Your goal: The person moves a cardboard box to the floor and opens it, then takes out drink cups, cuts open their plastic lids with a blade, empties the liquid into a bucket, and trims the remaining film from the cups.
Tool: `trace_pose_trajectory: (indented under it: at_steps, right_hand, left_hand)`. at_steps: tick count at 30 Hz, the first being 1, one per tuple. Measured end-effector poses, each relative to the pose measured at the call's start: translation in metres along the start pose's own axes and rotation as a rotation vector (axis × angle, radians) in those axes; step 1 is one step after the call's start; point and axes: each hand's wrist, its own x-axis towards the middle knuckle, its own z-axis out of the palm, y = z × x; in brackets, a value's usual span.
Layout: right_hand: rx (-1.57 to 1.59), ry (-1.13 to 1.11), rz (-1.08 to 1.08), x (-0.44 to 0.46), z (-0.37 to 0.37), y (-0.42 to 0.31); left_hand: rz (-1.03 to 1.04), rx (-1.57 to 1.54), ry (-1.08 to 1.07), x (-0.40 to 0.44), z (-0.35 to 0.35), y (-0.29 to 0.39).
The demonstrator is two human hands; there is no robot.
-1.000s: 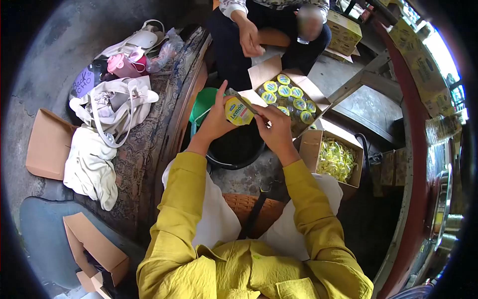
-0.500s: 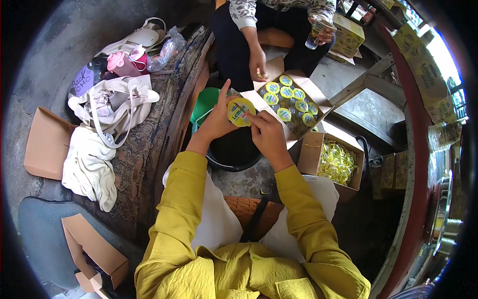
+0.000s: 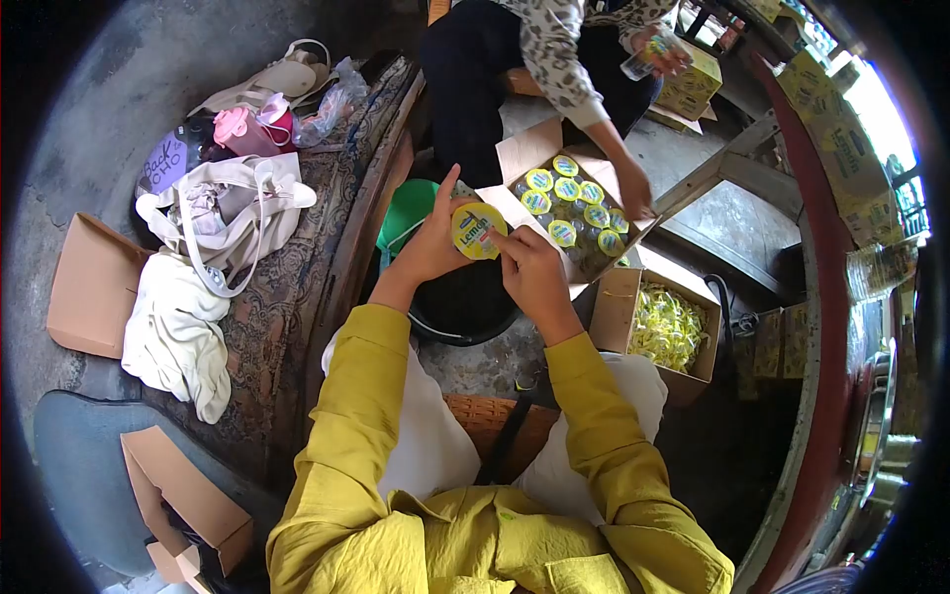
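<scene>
My left hand [image 3: 431, 246] grips a lemon drink cup [image 3: 469, 241] with a yellow printed lid, which faces up toward me. Its index finger points away from the cup. My right hand [image 3: 537, 275] is curled at the lid's right side, with fingertips pressed together against it; whether they pinch a bit of film is too small to tell. Below the cup is a black bucket [image 3: 465, 315], with a green bucket [image 3: 404, 212] behind it. Just beyond my right hand, a cardboard box [image 3: 526, 150] holds several similar lidded cups.
Across from me, a co-worker's hand [image 3: 633, 188] is over the cup box's right edge; the other holds a clear cup [image 3: 638, 65]. A carton of yellow strips [image 3: 616, 309] stands at right, near a wooden frame [image 3: 752, 168]. Bags [image 3: 223, 213] lie on the left bench.
The co-worker's lower hand has swung from the box's left side to its right edge, and their clear cup has tilted. My hands stay around the lemon drink cup, almost unmoved.
</scene>
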Motion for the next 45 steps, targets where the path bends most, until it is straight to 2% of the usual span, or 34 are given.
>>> trace_pose_trajectory:
  at_steps: [14, 23, 32, 35, 38, 45]
  right_hand:
    - [-0.041, -0.074, 0.016, -0.001, 0.001, 0.002]
    - [-0.085, -0.118, 0.000, -0.003, -0.008, 0.004]
    - [0.027, -0.097, 0.087, -0.003, -0.020, 0.013]
    - [0.111, -0.053, 0.171, -0.002, -0.018, 0.011]
    - [0.152, 0.018, 0.274, -0.005, -0.009, 0.017]
    - [-0.046, -0.006, 0.259, -0.016, 0.013, 0.027]
  left_hand:
    - [0.013, 0.063, -0.003, 0.000, -0.003, -0.007]
    - [0.024, 0.054, 0.091, 0.000, -0.014, -0.015]
    - [-0.147, 0.203, 0.139, -0.002, -0.023, -0.024]
    - [-0.192, 0.112, 0.157, 0.000, -0.020, -0.021]
    - [-0.125, 0.117, 0.237, 0.001, -0.010, -0.027]
    - [-0.258, -0.002, 0.314, -0.006, 0.024, -0.018]
